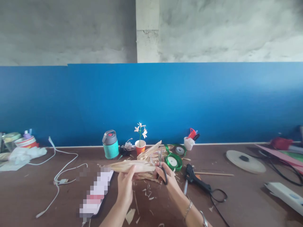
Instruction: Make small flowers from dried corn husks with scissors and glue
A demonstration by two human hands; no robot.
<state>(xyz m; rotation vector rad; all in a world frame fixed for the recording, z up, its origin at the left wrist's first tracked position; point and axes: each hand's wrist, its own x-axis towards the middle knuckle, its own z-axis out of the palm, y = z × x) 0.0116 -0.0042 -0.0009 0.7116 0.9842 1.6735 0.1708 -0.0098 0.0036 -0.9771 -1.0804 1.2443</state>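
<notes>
Husk [139,166] in the head view lay crosswise, its long axis running left to right, held between the left hand [126,183] and the right hand [169,177]. Its tapered tip reached out past the left hand, near the far end of the phone [97,192]. The left fingers were clamped on the husk at about its middle, thumb on top. The right fingers were closed on the scissors [160,163], at the husk's right end; whether they also pinched the husk, I could not tell.

The telling relation seemed to be the angle: the blades [160,154] pointed to the far side, roughly square to the husk and just beside its right end, so the right hand was nearer to that end. The husk pile [151,151] lay close behind and the ribbon [180,164] just right of the blades, narrowing the room there. The glue gun [199,180] bounded the right side, the phone the left. On the near side, between the hands, the desk [66,201] offered the widest gap, strewn with scraps [130,216].
</notes>
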